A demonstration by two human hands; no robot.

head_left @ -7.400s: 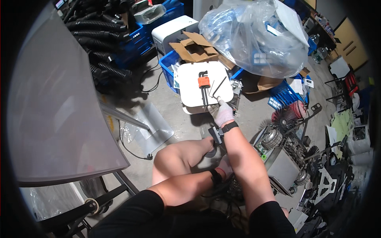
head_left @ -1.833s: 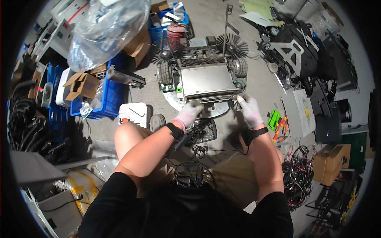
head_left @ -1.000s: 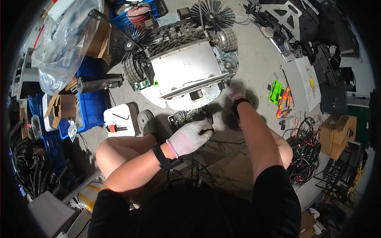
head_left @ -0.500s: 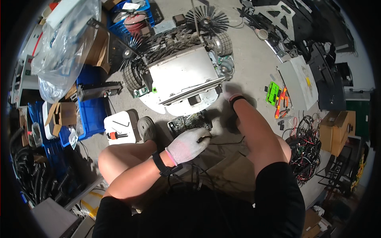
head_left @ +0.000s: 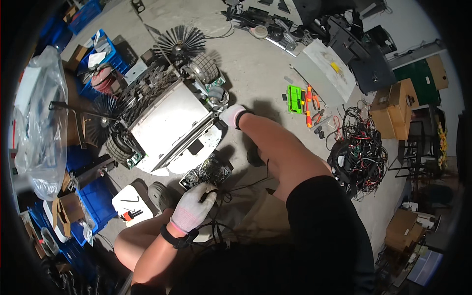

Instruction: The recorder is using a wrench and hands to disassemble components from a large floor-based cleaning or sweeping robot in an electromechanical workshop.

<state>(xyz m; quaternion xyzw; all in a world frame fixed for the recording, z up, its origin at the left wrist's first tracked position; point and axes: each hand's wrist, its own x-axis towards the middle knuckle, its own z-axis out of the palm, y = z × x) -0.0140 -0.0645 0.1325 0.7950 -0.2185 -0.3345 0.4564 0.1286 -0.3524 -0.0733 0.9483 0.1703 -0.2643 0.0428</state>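
My left hand (head_left: 194, 206), in a pale glove with a pink cuff, is closed around something black. A thin black cable (head_left: 248, 186) runs off to the right from beside its fingers. Just beyond it lies a dark, open-topped module (head_left: 209, 169) with tangled wiring or circuitry inside. My right hand (head_left: 231, 116), also gloved, reaches to the right corner of a partly dismantled wheeled machine (head_left: 169, 123) with a flat silvery top panel. It is beside a round motor-like part (head_left: 217, 95); its fingertips are hard to make out.
Round black brushes (head_left: 179, 46) and treaded wheels (head_left: 118, 149) flank the machine. To the right lie a green tool case (head_left: 295, 100), orange-handled tools (head_left: 309, 105) and a wire heap (head_left: 361, 152). A white tray (head_left: 132, 205) with hex keys and blue bins (head_left: 98, 201) stand left.
My view has turned right, so the machine and bins appear shifted left and tilted. My right hand stays at the machine's right corner, my left hand near the dark module.
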